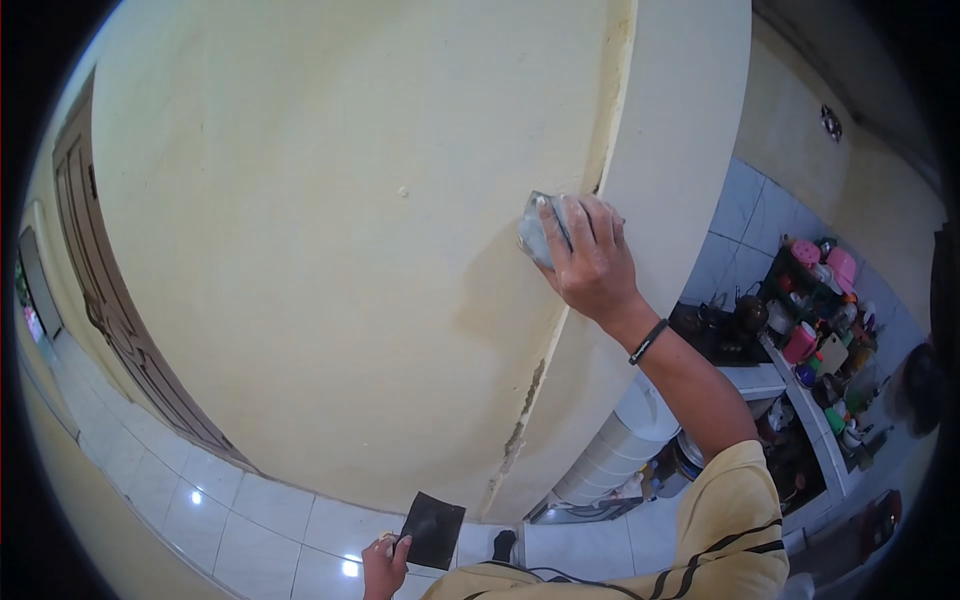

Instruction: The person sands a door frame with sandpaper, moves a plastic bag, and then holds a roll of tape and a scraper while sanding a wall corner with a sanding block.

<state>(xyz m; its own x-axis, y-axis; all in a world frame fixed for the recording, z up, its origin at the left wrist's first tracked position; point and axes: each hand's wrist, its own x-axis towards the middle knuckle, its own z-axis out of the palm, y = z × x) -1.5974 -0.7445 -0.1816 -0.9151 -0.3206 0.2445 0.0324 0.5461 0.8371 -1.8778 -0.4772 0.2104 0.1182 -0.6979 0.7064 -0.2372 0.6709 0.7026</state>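
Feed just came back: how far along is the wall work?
Done: the broad yellow wall looks smooth. In hand: right hand presses a grey pad at the corner edge; left hand holds a dark sheet. Left: chipped corner edge lower down.

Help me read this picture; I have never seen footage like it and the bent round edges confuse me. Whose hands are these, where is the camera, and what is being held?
The camera sits on a person's head, looking forward and down, and its wide lens bends the room. The right hand presses a grey pad, perhaps sandpaper, against the yellow wall near its corner. The left hand, low down, holds a dark flat sheet. Below lies a white tiled floor; a cluttered shelf stands at the right.
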